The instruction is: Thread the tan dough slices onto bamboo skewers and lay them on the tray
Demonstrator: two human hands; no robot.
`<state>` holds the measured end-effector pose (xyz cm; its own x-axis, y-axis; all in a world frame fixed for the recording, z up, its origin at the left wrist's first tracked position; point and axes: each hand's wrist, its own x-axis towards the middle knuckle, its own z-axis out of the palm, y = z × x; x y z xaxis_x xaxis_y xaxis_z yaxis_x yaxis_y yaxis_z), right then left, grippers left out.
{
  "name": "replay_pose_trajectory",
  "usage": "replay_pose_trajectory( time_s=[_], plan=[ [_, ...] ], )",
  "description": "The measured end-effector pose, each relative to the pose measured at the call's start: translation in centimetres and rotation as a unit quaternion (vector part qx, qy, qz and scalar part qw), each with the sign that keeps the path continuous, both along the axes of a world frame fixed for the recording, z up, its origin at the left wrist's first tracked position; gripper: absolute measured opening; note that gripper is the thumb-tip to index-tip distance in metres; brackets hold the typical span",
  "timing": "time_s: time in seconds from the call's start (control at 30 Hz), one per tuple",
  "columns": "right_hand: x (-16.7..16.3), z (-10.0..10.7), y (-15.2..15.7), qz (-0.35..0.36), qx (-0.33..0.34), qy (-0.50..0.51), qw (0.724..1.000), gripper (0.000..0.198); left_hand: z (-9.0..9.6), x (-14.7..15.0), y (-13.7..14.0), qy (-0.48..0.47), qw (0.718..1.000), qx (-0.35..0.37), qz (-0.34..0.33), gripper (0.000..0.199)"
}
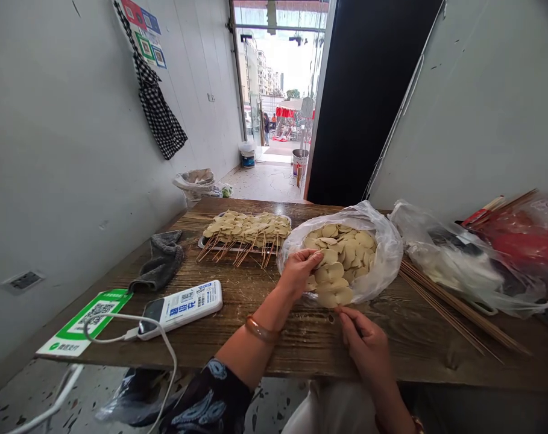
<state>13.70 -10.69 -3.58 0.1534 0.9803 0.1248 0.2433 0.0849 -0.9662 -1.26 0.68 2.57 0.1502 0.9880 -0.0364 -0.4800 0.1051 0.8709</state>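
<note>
My left hand [301, 271] pinches the top of a row of pale yellow, thin round slices [330, 273], above a plastic-lined heap. At the row's lower end, the closed fingers of my right hand [366, 340] grip a bamboo skewer, nearly all of it hidden by the slices and fingers. Behind the row, a clear plastic bag [386, 271] is spread open, full of loose slices [357, 247] of the same kind. Left of the bag, a metal tray [205, 242] bears many finished-looking skewers of slices [246, 226], their sticks pointing toward me.
Bare bamboo skewers [463, 313] lie right of the bag, beside crumpled plastic bags [454, 253]. On the left are a grey cloth [160, 259], a white power bank [187, 307] with a cable [167, 343], and a green QR card [81, 325]. The wooden table's [274, 349] front edge is near me.
</note>
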Motion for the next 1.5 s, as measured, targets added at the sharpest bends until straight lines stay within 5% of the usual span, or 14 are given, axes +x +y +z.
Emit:
replay_pose_trajectory(
  time_s=[0.37, 0.63, 1.5],
  plan=[
    [0.23, 0.25, 0.06, -0.015, -0.026, 0.131, 0.991, 0.043, 0.07, -0.13, 0.02, -0.068, 0.991, -0.041, -0.104, 0.04],
    [0.28, 0.23, 0.02, 0.005, -0.036, 0.157, 0.987, 0.04, -0.18, 0.24, 0.05, -0.036, 0.999, -0.006, -0.034, 0.04],
    [0.41, 0.17, 0.08, 0.042, -0.037, 0.108, 0.993, 0.038, 0.38, 0.1, -0.36, -0.101, 0.988, -0.017, -0.115, 0.031]
  ],
)
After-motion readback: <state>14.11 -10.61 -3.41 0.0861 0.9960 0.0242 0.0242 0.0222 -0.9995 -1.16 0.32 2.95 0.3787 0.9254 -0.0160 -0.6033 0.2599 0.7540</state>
